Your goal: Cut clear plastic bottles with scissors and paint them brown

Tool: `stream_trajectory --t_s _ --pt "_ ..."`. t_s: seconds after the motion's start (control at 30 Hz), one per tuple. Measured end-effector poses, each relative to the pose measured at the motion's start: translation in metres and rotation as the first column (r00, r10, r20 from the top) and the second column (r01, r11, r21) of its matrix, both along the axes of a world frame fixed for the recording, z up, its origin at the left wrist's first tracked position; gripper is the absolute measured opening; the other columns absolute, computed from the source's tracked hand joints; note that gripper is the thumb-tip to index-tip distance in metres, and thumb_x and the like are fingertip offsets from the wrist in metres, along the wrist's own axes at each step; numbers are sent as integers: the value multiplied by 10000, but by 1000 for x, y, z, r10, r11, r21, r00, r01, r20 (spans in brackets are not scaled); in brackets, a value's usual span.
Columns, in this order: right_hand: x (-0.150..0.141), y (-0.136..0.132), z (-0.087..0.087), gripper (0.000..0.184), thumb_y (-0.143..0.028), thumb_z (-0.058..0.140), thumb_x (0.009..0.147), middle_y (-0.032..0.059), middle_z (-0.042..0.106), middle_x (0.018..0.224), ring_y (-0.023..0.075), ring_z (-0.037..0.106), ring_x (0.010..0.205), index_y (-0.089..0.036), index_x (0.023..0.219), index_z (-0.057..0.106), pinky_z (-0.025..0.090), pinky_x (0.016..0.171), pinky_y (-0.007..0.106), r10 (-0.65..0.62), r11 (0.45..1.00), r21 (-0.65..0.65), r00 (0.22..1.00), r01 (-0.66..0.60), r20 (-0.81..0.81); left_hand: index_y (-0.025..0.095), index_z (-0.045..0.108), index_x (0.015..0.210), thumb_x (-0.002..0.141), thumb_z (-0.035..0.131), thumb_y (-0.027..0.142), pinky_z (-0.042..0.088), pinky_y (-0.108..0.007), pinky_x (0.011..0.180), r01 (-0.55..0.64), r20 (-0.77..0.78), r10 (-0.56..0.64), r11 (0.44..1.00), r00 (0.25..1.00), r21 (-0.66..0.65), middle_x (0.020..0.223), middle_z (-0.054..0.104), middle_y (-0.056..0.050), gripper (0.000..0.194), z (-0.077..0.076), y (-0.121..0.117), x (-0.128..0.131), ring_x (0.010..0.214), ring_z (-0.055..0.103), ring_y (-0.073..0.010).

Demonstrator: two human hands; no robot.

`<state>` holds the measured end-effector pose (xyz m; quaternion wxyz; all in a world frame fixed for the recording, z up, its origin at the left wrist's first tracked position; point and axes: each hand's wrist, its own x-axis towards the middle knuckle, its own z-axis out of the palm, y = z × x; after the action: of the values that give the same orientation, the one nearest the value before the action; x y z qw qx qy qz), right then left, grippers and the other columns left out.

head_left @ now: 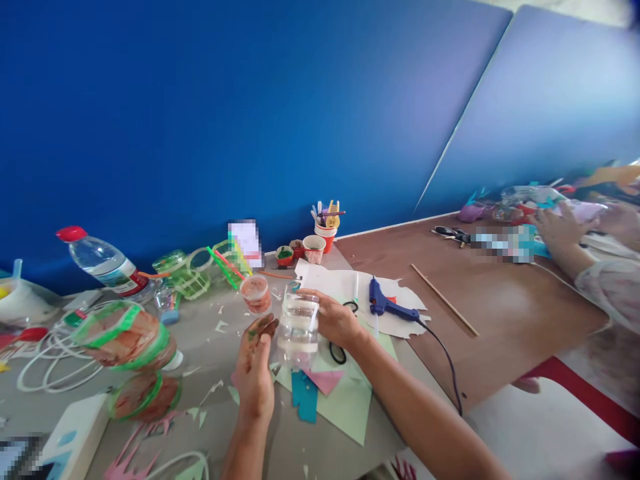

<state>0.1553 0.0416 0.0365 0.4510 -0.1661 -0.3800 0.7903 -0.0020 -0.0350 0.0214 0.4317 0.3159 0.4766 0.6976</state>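
My right hand (336,321) grips the far right side of a transparent ribbed piece of plastic bottle (299,330), its fingers partly hidden behind it. Just left of the bottle piece, my left hand (257,363) is open and cupped, with dark green and brown smears on its fingers. Under and around the piece lie pale green paper (350,413), a pink scrap (324,381) and a blue scrap (304,398). Black-handled scissors (338,353) lie partly beneath my right hand. A tub of reddish paint (255,295) stands beyond my left hand.
A blue glue gun (393,303) rests on white paper, its cord trailing toward the front edge. Left are a water bottle (107,263) and a painted bottle piece (120,337). A wooden stick (444,299) lies right. Another person's hand (560,230) is at far right.
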Motion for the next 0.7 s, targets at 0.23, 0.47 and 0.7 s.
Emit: stream_trajectory --t_s 0.23,0.47,0.7 --pt "-3 -10 -3 484 -267 621 588 91 708 924 216 632 830 -121 1046 670 479 750 309 250 962 -101 967 -255 -56 218 693 999 726 719 430 457 -340 946 125 234 -126 992 964 19 1054 693 -57 347 13 -4 -1 1057 601 -223" --pt "-6 -8 -18 368 -249 616 562 90 695 795 196 635 712 -104 897 662 482 644 282 303 940 -164 953 -300 -9 200 691 774 698 757 325 476 -252 837 202 295 -211 977 932 64 1034 688 -32 160 17 -5 -3 984 611 -168" --pt "2 5 -10 324 -408 559 611 77 647 740 243 622 683 -173 833 581 502 590 362 101 988 -112 994 -105 -40 213 659 735 744 718 364 447 -324 940 107 304 -160 977 939 184 839 663 2 163 21 -5 -6 952 616 -168"
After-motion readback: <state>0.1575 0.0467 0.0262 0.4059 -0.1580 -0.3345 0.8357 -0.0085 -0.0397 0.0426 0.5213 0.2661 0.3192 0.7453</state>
